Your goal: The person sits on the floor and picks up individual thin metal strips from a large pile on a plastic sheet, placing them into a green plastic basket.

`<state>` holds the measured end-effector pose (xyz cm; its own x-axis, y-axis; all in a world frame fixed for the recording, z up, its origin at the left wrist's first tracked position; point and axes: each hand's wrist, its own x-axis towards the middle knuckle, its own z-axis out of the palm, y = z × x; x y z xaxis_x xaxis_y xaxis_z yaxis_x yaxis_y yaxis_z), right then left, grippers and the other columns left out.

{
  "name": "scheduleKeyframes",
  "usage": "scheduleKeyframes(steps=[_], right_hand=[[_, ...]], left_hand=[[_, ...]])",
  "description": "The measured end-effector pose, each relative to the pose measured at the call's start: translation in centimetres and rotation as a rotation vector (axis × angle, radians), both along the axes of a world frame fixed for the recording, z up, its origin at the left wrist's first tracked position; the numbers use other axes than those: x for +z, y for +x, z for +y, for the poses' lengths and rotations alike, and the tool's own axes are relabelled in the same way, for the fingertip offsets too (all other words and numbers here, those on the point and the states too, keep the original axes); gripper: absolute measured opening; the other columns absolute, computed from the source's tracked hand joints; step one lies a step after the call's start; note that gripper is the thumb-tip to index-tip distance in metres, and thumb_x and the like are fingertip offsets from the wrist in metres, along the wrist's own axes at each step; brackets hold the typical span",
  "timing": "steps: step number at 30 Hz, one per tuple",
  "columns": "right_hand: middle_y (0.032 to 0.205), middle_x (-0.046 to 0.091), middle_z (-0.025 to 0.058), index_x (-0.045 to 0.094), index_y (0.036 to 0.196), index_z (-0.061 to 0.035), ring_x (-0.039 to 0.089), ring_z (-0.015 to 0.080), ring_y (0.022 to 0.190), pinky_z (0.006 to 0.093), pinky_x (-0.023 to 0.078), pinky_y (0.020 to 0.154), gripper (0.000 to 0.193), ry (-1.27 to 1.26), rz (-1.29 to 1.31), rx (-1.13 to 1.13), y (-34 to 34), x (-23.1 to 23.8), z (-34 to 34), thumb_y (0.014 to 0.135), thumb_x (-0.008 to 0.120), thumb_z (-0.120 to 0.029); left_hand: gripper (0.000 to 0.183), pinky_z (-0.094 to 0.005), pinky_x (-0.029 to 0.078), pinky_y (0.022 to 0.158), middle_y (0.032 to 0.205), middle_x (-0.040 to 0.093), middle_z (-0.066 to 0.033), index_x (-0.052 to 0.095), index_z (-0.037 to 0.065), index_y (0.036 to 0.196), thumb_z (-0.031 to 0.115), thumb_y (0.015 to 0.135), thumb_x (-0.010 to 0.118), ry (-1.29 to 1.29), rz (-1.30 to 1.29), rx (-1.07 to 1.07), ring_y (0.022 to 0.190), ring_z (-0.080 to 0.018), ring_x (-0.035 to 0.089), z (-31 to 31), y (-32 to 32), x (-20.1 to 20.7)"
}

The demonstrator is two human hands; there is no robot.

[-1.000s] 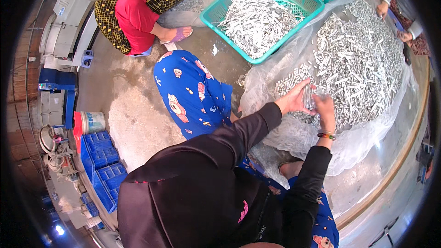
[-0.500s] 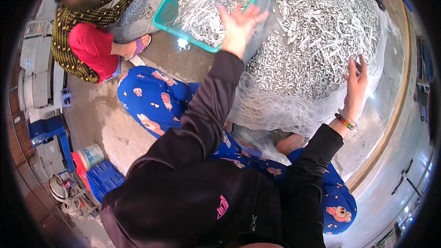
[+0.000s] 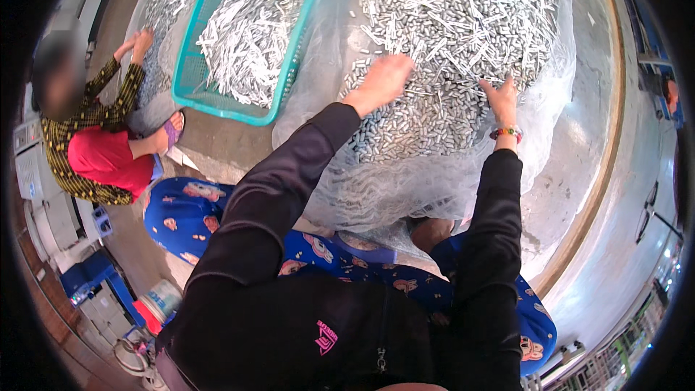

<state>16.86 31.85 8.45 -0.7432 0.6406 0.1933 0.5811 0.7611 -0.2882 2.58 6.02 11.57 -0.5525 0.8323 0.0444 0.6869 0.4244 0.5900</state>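
A wide pile of small silver metal cylinders (image 3: 423, 127), mixed with longer thin silver strips (image 3: 449, 32), lies on a translucent sheet of mesh (image 3: 326, 188). My left hand (image 3: 382, 83) is over the near left part of the pile, smeared by motion, so its fingers cannot be read. At the pile's right side, my right hand (image 3: 502, 105) has thumb and fingers apart, fingertips at the pieces, with nothing seen held. Left of the pile stands a teal plastic basket (image 3: 275, 112) heaped with loose silver strips (image 3: 250, 43).
Another person (image 3: 94, 130) squats at the far left, hands together beside a second heap of small grey pieces (image 3: 170, 0). A white bucket (image 3: 163, 297) and blue equipment (image 3: 90, 275) stand behind at left. A raised floor edge (image 3: 615, 123) runs along the right.
My left hand has moved from above the basket to the pile. My right hand has shifted along the pile's right side. The view has turned, moving the basket leftward.
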Motion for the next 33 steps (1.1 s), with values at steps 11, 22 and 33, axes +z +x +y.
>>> scheduleKeyframes(steps=[11,22,33], right_hand=[[0.104,0.037,0.0353,0.039,0.105,0.0101,0.050,0.0448,0.085,0.0445,0.043,0.076,0.083,-0.323,0.130,-0.336,-5.0,1.5,-8.2,0.059,0.069,-0.052],[0.108,0.041,0.0315,0.037,0.107,0.0110,0.040,0.0431,0.101,0.0417,0.027,0.092,0.053,-0.958,0.377,-0.111,-3.2,-1.4,-18.9,0.081,0.049,-0.033],[0.092,0.050,0.0114,0.032,0.121,0.0042,0.052,0.0205,0.076,0.0300,0.046,0.065,0.044,-1.629,0.155,-0.058,1.2,9.5,-16.2,0.082,0.048,-0.010]], left_hand=[[0.059,-0.0466,0.031,0.084,0.102,0.039,-0.0254,0.040,-0.006,0.098,0.045,0.074,0.056,0.011,-0.068,0.819,0.098,-0.0384,0.037,6.0,-2.3,-4.6],[0.043,-0.0381,0.033,0.088,0.110,0.045,-0.0255,0.040,-0.004,0.110,0.029,0.083,0.044,0.070,-0.569,0.408,0.105,-0.0361,0.041,-0.7,3.4,-2.5],[0.039,-0.0372,0.045,0.074,0.110,0.048,-0.0080,0.046,0.003,0.110,0.026,0.080,0.056,-0.003,-1.111,0.177,0.099,-0.0172,0.044,-4.5,1.5,7.9]])
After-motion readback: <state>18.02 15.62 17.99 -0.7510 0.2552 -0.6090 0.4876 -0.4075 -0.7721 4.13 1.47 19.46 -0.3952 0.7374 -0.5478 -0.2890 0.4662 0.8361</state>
